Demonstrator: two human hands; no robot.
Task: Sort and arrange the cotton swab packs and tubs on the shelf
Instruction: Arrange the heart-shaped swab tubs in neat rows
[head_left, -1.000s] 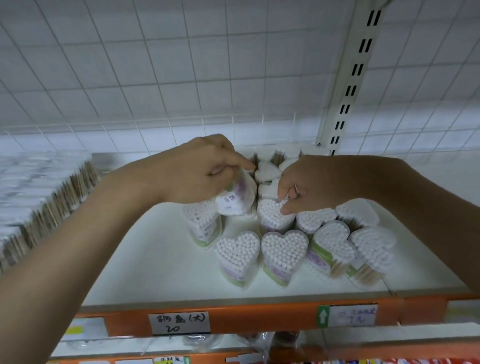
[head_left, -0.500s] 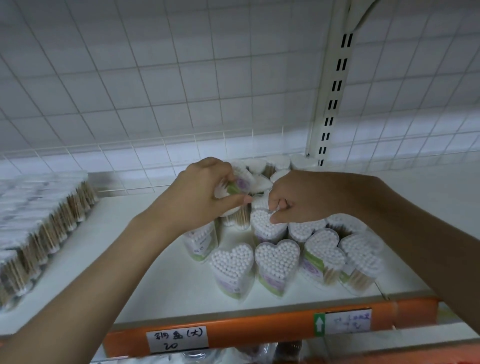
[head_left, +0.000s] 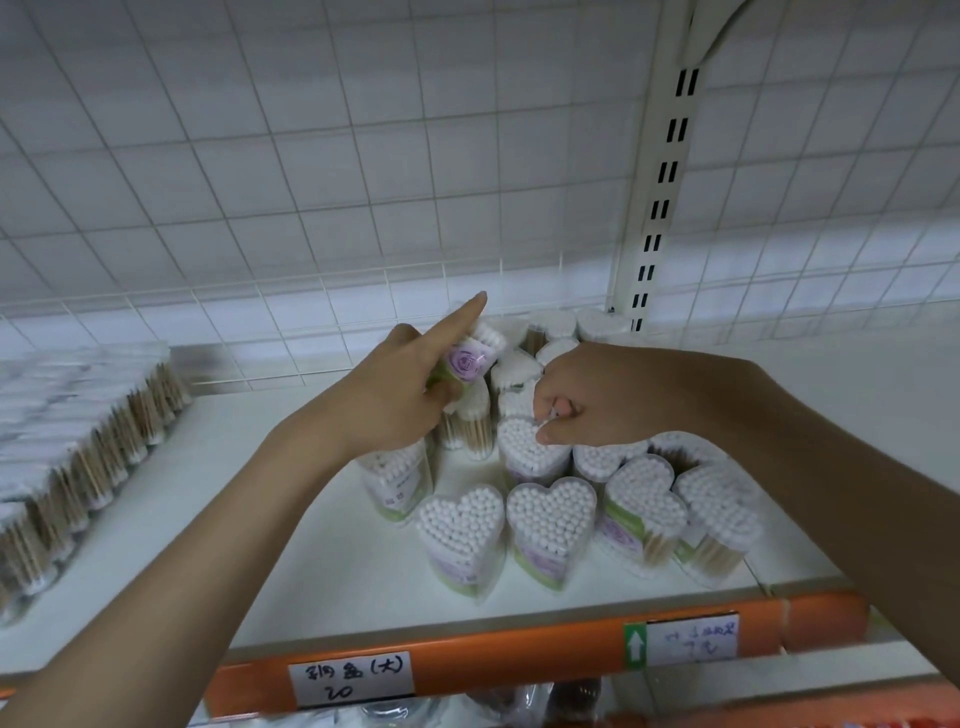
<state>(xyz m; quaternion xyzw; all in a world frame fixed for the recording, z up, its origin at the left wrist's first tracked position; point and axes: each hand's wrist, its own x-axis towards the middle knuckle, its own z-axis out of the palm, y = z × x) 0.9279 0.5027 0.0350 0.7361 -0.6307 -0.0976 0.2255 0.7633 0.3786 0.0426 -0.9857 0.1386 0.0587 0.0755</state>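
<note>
Gripping a clear plastic tub (head_left: 467, 361) with a purple rose label, the left hand (head_left: 400, 395) holds it tilted above the white shelf (head_left: 260, 519), index finger straight. The right hand (head_left: 587, 400) pinches something small over heart-shaped tubs (head_left: 550, 519) packed with white cotton tips. A handwritten tag (head_left: 353, 680) on the orange rail reads "20".

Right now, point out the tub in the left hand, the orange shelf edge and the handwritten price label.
tub (head_left: 467, 361), head view, purple label
orange shelf edge (head_left: 519, 657), head view, front face
handwritten price label (head_left: 352, 678), head view, centre
</note>
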